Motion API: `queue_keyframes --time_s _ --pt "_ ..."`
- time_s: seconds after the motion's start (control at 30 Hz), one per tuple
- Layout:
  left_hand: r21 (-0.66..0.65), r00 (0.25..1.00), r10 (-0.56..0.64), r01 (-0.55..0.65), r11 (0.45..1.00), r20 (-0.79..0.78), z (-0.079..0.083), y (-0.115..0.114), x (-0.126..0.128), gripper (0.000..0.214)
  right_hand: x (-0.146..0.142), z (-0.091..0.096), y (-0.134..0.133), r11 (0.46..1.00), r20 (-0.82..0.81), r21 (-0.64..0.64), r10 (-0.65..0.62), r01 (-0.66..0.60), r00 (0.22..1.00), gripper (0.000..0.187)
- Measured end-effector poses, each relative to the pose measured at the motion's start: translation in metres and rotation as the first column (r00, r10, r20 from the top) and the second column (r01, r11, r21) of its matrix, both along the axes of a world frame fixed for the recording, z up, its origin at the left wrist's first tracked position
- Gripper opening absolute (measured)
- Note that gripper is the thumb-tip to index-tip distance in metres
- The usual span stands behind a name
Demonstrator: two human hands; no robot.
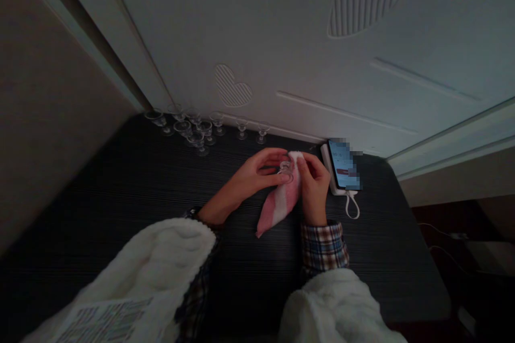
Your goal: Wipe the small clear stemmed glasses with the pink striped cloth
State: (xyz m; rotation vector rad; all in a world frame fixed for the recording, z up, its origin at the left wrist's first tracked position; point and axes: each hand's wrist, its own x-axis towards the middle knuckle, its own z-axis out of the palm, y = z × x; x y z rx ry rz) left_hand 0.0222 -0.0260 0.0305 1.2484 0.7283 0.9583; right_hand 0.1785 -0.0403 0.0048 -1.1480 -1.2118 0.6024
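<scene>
Above the middle of the dark table, my left hand [261, 171] grips a small clear stemmed glass [285, 171], its round foot turned toward me near my thumb. Close beside it on the right, my right hand [316, 179] pinches a pink and white striped cloth [280, 203] against the glass. The cloth hangs down toward me to a pointed corner. Part of the glass is hidden by the cloth and my fingers.
Several clear stemmed glasses [196, 139] stand at the table's back left, by a white panel [249, 21] with heart reliefs. Right of my hands, a lit phone [344, 166] rests on a white block [328, 169] with a looped strap [353, 206]. The dark table [241, 278] has a rounded right edge.
</scene>
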Motion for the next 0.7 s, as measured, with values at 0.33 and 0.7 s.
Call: queue_keyframes --time_s 0.33,0.7 --pt "0.005 1.000 0.017 -0.017 1.000 0.009 -0.0008 -0.0010 0.0010 0.056 -0.0006 0.0003 -0.0019 1.000 -0.005 -0.002 -0.024 0.024 1.000 0.019" --pt "0.023 0.993 0.070 -0.072 0.997 0.094 -0.0040 0.0035 0.0001 0.050 -0.0068 0.0061 -0.0063 0.993 -0.004 0.052 0.105 -0.104 0.994 0.012"
